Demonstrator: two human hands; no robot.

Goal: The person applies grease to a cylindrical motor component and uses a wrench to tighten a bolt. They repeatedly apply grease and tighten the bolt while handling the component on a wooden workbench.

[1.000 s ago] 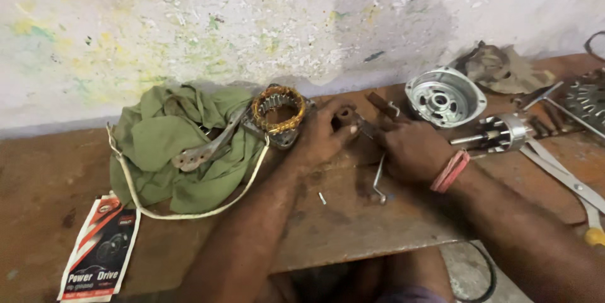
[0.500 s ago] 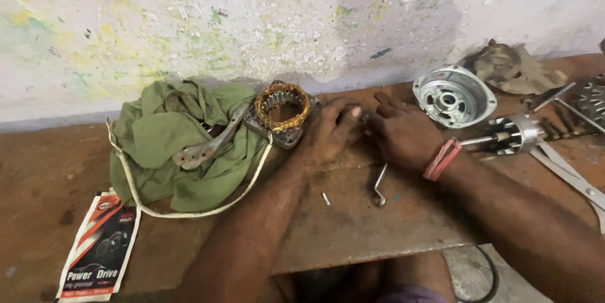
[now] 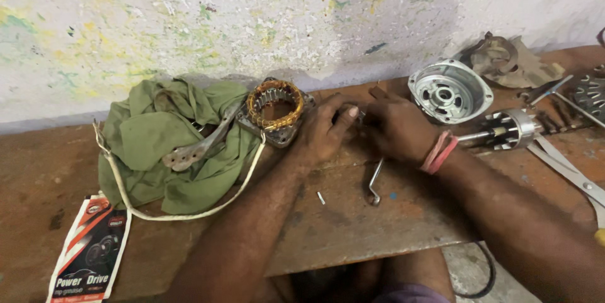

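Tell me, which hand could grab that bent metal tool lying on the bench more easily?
Probably the right hand. The bent metal tool lies just below its wrist, while the left hand sits farther over, beside the copper-wound ring. Both hands are busy together on a small part that I cannot make out.

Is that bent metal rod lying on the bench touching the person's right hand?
Apart. In the head view, the bent metal rod lies on the bench below the right hand, with a strip of bare wood showing between them.

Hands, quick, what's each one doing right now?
Left hand: curled beside the copper-wound stator; what it grips cannot be told.
Right hand: closed, knuckles up, contents hidden.
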